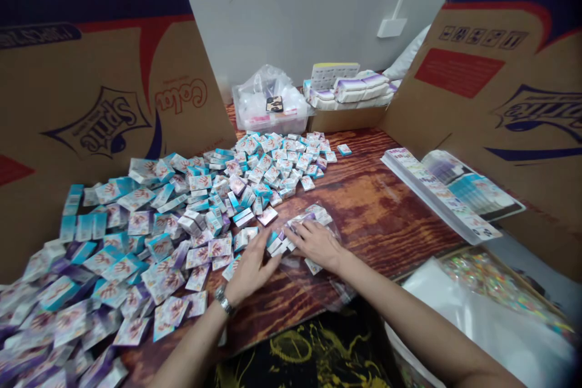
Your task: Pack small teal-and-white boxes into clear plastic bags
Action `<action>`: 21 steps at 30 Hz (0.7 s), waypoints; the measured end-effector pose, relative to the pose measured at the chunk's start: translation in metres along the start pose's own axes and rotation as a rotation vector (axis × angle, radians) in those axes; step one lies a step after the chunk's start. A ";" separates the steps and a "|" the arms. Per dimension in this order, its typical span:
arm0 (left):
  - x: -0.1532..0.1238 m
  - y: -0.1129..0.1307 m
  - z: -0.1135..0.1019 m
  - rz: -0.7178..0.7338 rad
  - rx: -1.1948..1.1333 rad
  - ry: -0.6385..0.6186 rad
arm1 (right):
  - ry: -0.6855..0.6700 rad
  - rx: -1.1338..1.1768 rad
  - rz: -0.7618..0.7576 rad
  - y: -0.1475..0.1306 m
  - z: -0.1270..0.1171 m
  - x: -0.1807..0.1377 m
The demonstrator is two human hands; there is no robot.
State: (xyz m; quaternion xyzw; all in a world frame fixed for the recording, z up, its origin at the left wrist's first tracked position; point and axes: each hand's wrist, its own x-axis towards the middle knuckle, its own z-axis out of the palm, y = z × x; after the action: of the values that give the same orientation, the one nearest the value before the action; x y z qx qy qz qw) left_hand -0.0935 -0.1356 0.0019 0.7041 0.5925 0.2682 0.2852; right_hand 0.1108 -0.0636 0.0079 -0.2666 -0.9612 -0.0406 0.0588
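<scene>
cardboard walls are fencing in a dark wooden bench (391,206), seemingly keeping the loose goods from sliding off its sides. nearest the camera, a black cloth with yellow print (313,348) is lying at the front edge, and sheets of clear and glittery plastic (482,303) are resting at the right, within easy reach.

just beyond, the left hand (250,267), wearing a wristwatch (224,301), is lying palm down with its fingers (261,242) spread, pressing a few small boxes (278,244) together. the right hand (318,244) is meeting it from the other side, fingers narrowly spread and flat over the same cluster, so the boxes are being squared into a tidy block between both hands. a clear bag (318,215) is lying under and around that cluster, apparently so it can take the block.

to the left and further back, a big heap of little boxes (159,230) is spreading across the bench. at the right, a stack of printed sheets (436,194) is lying flat, apart from the heap.

farthest off, a clear tub (268,110) and a low carton of packets (350,97) are sitting against the white wall (295,12).
</scene>
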 end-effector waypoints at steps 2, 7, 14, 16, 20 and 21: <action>-0.009 0.000 0.006 -0.006 0.052 0.008 | 0.007 0.007 -0.027 0.003 -0.002 0.004; -0.012 0.002 0.011 0.002 0.116 0.090 | 0.033 -0.009 -0.067 0.011 0.005 0.011; -0.049 0.048 0.032 0.556 0.577 0.230 | -0.047 -0.034 -0.093 0.014 0.006 0.016; -0.052 0.062 0.043 0.699 0.735 0.088 | -0.065 -0.050 -0.090 0.014 0.005 0.017; -0.040 0.066 0.052 0.612 0.923 -0.027 | -0.072 -0.068 -0.101 0.015 0.005 0.018; -0.037 0.064 0.051 0.586 0.928 -0.040 | -0.070 -0.070 -0.105 0.015 0.005 0.017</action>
State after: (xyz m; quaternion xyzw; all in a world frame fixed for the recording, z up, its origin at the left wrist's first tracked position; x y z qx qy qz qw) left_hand -0.0186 -0.1846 0.0112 0.8963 0.4224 0.0337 -0.1306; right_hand 0.1033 -0.0415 0.0062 -0.2190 -0.9732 -0.0681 0.0136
